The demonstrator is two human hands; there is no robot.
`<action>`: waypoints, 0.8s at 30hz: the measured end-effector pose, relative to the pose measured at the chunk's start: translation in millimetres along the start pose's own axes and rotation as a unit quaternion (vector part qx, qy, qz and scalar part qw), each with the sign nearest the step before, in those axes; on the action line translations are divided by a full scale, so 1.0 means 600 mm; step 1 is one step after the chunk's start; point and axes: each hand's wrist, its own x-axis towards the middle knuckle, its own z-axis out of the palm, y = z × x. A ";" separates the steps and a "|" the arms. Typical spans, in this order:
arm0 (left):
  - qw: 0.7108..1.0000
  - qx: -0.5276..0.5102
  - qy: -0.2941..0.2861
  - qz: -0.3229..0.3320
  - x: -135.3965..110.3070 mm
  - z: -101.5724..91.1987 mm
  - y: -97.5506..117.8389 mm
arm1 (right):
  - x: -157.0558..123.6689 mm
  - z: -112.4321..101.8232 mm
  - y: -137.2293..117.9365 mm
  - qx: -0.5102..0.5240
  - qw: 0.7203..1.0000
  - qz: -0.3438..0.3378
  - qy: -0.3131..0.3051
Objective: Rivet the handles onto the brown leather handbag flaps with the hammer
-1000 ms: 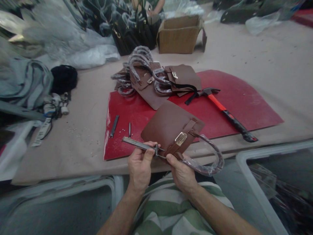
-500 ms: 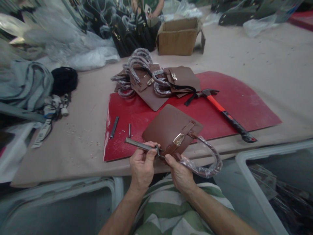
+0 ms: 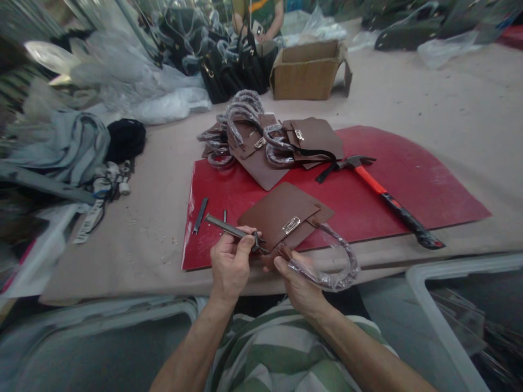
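Note:
My left hand (image 3: 232,262) is closed on a narrow metal bar tool (image 3: 225,226) with a forked or bent end, which meets the edge of a brown handbag panel (image 3: 273,213). That panel carries a gold-coloured clasp (image 3: 291,225) and a curved handle (image 3: 346,261) wrapped in clear plastic. My right hand (image 3: 301,283) grips the panel near the base of the handle, thumb on top. The exact contact between the tool's end and the panel is too small to make out. The panel's far part lies over a red board (image 3: 379,179).
A hammer (image 3: 388,198) lies across the board, beside stacked brown panels (image 3: 261,155) with wrapped handles. Two small metal tools, one a bar (image 3: 200,215), lie at left. Behind stand a cardboard box (image 3: 304,76) and black bags (image 3: 220,76). Grey bins (image 3: 417,294) flank me; a person sits opposite.
The handbag panel tilts flatter and its clasp has shifted slightly left. My left hand and the metal tool have moved a little left and up. The whole view has shifted too.

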 end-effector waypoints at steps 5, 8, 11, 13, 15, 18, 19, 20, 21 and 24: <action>1.000 0.021 0.011 0.015 -0.010 -0.003 -0.010 | 0.000 -0.001 0.011 -0.037 0.999 0.009 0.010; 0.998 0.052 0.016 0.040 -0.014 -0.005 -0.019 | 0.000 0.003 0.014 -0.041 0.999 0.001 0.015; 0.994 0.091 0.021 0.059 -0.015 -0.007 -0.027 | 0.000 0.007 0.018 -0.038 0.999 0.000 0.021; 0.990 0.117 0.022 0.068 -0.012 -0.008 -0.030 | 0.002 0.011 0.020 -0.034 0.999 0.005 0.029; 0.987 0.137 0.021 0.077 -0.006 -0.009 -0.031 | 0.005 0.017 0.019 -0.024 0.999 0.008 0.037; 0.984 0.154 0.014 0.089 0.007 -0.009 -0.030 | 0.016 0.030 0.016 0.004 0.998 0.008 0.055; 0.983 0.158 0.013 0.090 0.012 -0.009 -0.028 | 0.020 0.035 0.015 0.013 0.998 0.008 0.063; 0.982 0.164 0.012 0.091 0.018 -0.009 -0.027 | 0.024 0.039 0.014 0.022 0.997 0.013 0.071; 0.981 0.170 0.011 0.091 0.023 -0.009 -0.025 | 0.027 0.044 0.013 0.029 0.996 0.021 0.077; 0.977 0.190 0.011 0.095 0.035 -0.010 -0.020 | 0.034 0.055 0.009 0.037 0.994 0.058 0.089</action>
